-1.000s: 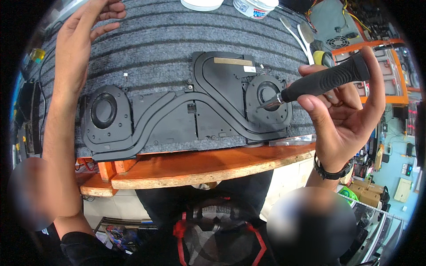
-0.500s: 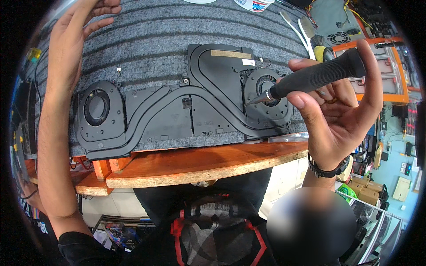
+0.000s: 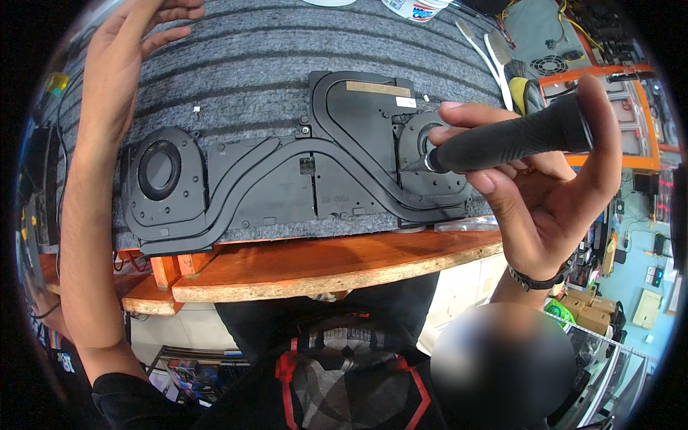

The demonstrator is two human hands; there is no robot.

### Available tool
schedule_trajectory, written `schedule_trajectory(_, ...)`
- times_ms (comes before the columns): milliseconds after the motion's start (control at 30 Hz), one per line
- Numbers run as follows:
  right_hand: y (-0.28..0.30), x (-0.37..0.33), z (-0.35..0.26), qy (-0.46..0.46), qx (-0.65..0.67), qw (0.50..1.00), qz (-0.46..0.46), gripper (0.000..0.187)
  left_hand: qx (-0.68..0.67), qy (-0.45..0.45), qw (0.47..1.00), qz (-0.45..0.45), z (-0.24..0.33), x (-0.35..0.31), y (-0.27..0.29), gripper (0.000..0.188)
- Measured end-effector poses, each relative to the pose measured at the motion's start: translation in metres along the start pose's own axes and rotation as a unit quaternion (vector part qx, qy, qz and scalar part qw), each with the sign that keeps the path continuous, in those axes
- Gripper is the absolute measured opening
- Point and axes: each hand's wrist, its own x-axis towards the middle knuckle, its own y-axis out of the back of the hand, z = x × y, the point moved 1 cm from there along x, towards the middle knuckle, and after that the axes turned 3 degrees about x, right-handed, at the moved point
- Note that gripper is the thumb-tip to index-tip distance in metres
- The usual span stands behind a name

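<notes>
A black laptop cooling assembly (image 3: 251,190) with curved heat pipes lies flat on grey carpet. It has a left fan (image 3: 159,170) and a right fan (image 3: 414,143). My right hand (image 3: 541,208) is closed round the thick black handle of a screwdriver (image 3: 509,140), tilted with its shaft pointing left and down. The tip appears by the inner edge of the right fan; whether it touches a screw cannot be told. At the far left, my left hand (image 3: 118,54) is held with fingers spread and nothing in them, beyond the left fan.
Two white-handled brushes (image 3: 494,61) and a white tub (image 3: 418,8) are at the back. An orange-framed case (image 3: 638,115) stands at the right. The bench's wooden front edge (image 3: 330,269) runs along the near side. A small white connector (image 3: 196,110) lies behind the left fan.
My right hand has turned slightly, its fingers shifting left along the screwdriver's handle, while the tip stays by the right fan. My left hand stays nearly still; the whole view has shifted a little.
</notes>
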Motion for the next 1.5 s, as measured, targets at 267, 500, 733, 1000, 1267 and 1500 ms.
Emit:
schedule_trajectory(267, -0.013, 0.009, -0.003, 0.045, 0.002, 0.999, -0.031, 0.106, -0.020, 0.002, 0.993, 0.118, 0.046, -0.017, -0.038, 0.037)
schedule_trajectory(500, -0.006, 0.008, -0.005, 0.043, -0.014, 0.998, -0.043, 0.107, -0.010, 0.003, 0.993, 0.115, 0.053, -0.019, -0.041, 0.041)
schedule_trajectory(733, -0.006, 0.003, 0.002, 0.059, -0.103, 0.992, -0.045, 0.107, -0.023, 0.001, 0.994, 0.105, 0.050, -0.018, -0.039, 0.041)
schedule_trajectory(1000, -0.015, 0.004, -0.017, -0.081, 0.014, 0.997, 0.000, 0.104, -0.025, -0.008, 0.995, 0.094, 0.050, -0.016, -0.039, 0.040)
schedule_trajectory(1267, -0.005, 0.011, -0.019, -0.038, -0.123, 0.989, -0.077, 0.109, -0.031, -0.001, 0.995, 0.090, 0.050, -0.017, -0.038, 0.040)
schedule_trajectory(1500, -0.005, 0.002, -0.010, -0.041, -0.087, 0.994, -0.042, 0.106, -0.025, -0.024, 0.994, 0.107, 0.048, -0.012, -0.031, 0.041)
